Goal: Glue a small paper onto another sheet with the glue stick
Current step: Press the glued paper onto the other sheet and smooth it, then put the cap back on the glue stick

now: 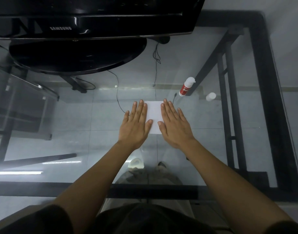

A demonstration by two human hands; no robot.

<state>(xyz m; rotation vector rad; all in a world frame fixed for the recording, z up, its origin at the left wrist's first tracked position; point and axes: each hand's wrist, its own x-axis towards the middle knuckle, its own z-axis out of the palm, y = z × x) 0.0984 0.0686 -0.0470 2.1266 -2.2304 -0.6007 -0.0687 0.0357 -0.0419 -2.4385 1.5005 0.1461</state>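
A white paper [154,114] lies flat on the glass table in the middle of the head view. My left hand [136,125] rests palm down on its left edge, fingers straight and together. My right hand [174,124] presses flat on its right edge in the same way. Whether a second sheet lies under or on the paper cannot be told. The red and white glue stick [186,86] lies on its side to the far right of the paper, uncapped. Its white cap [210,96] stands apart, further right.
A black monitor with a round base [77,53] stands at the far left of the glass table. The table's black frame [269,98] runs along the right and near edges. Cables and floor tiles show through the glass.
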